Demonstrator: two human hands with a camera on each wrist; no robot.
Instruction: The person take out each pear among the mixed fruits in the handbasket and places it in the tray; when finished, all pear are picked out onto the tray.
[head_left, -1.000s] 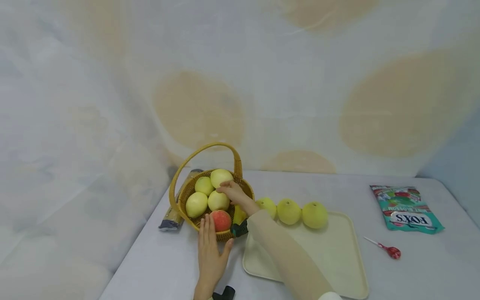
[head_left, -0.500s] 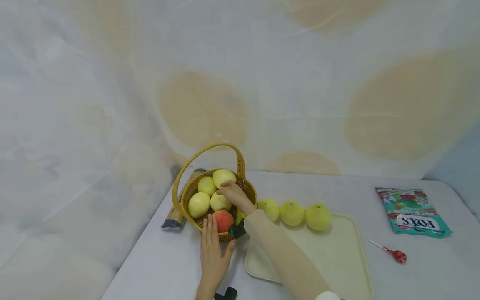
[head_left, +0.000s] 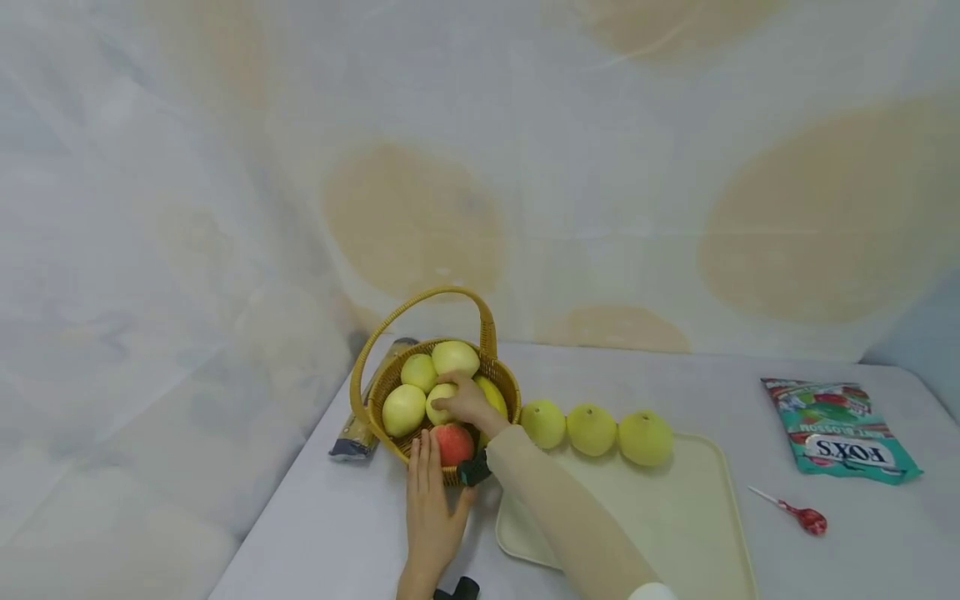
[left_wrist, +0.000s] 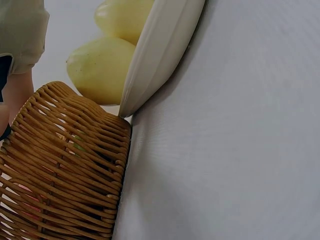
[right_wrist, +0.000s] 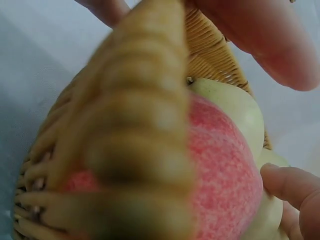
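Observation:
In the head view my right hand (head_left: 472, 404) is inside the wicker basket (head_left: 512, 385), its curled fingers and thumb gripping a round pale-green fruit (head_left: 438, 415). The right wrist view shows a fingertip against the pale fruit (right_wrist: 272, 215) beside a red speckled fruit (right_wrist: 225, 175). My left hand (head_left: 433, 512) rests at the basket's near rim, fingers straight, beside the red fruit (head_left: 454, 445). Other pale-green fruits (head_left: 403, 410) lie around the gripped one. Partly behind my right wrist is a yellow fruit (head_left: 491, 395).
The cream tray (head_left: 697, 500) stands right of the basket, with several yellow-green fruits (head_left: 591, 430) at its far edge. Farther right are a FOX'S candy bag (head_left: 840, 433) and a red lollipop (head_left: 810, 521). A gold-and-dark packet (head_left: 354, 440) lies left of the basket, whose tall handle (head_left: 420, 297) arches up.
My right hand has come lower and nearer over the pale-green fruit, and more of the yellow fruit shows behind the wrist. The left hand keeps its place; the whole scene drifts slightly right in view.

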